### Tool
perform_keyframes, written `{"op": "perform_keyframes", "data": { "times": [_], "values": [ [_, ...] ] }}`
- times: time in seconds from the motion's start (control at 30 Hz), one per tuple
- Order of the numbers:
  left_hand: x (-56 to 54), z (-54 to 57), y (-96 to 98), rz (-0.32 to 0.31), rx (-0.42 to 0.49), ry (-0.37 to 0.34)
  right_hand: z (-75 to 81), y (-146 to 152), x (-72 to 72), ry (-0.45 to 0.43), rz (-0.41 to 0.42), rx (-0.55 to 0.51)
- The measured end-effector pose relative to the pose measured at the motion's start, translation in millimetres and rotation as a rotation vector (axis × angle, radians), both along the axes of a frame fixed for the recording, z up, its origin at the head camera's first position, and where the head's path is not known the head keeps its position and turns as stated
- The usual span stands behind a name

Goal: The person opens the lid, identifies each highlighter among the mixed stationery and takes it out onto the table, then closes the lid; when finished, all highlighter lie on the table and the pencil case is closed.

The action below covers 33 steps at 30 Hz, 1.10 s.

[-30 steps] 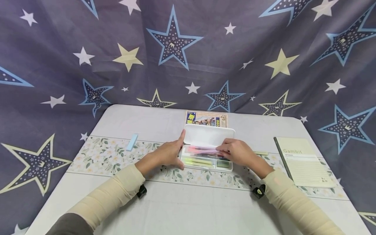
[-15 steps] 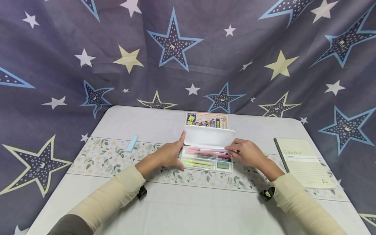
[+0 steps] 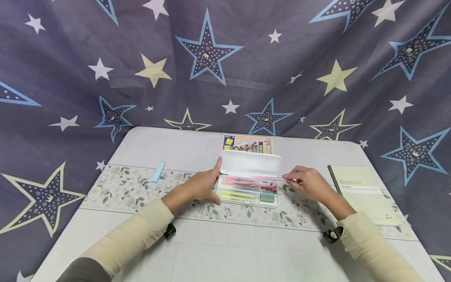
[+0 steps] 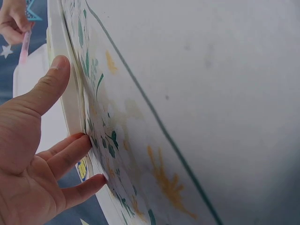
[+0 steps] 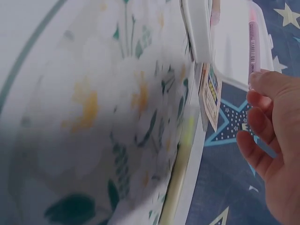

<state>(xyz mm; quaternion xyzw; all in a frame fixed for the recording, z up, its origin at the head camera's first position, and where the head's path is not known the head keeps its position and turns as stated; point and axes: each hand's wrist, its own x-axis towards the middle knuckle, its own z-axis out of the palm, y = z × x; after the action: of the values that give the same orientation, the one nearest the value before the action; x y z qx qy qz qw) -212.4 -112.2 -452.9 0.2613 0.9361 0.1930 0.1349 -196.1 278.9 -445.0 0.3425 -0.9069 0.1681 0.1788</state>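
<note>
A white pencil case (image 3: 249, 163) stands with its lid raised at the back. Pink and red pens, yellow-green highlighters (image 3: 239, 195) and a small green block (image 3: 267, 198) lie in its tray. My left hand (image 3: 201, 185) rests against the case's left end, thumb near the front corner and fingers extended towards the lid. Between thumb and index finger, my right hand (image 3: 309, 184) pinches one end of a slim pink highlighter (image 5: 254, 47). Its pink tip points left, over the case's right back part. The right hand's other fingers are loosely bent in the right wrist view.
A pale yellow-green highlighter (image 5: 177, 176) lies on the floral strip right of the case. Further right is a Gambit notebook (image 3: 370, 196). A light blue stick (image 3: 158, 172) lies to the left, and a printed card (image 3: 248, 143) behind the lid.
My right hand has drawn the pink highlighter to the right, from over the tray to partly beyond the case's right end. My left hand has stayed at the left end.
</note>
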Motion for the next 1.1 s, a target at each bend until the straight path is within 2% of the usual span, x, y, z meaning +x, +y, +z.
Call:
{"op": "perform_keyframes", "data": {
  "times": [0.27,0.47,0.63,1.1],
  "values": [
    [0.0,0.3,0.9,0.003,-0.004,-0.002,4.0,21,5.2,0.015,-0.023,0.002],
    [-0.2,1.2,0.8,0.006,0.005,0.0,6.0,39,7.6,0.064,-0.029,0.001],
    [0.5,2.2,1.0,0.015,0.002,-0.006,3.6,53,7.7,0.094,-0.042,-0.01],
    [1.5,1.3,1.8,0.022,-0.005,-0.017,-2.9,86,9.9,0.108,-0.097,-0.024]
  ]
}}
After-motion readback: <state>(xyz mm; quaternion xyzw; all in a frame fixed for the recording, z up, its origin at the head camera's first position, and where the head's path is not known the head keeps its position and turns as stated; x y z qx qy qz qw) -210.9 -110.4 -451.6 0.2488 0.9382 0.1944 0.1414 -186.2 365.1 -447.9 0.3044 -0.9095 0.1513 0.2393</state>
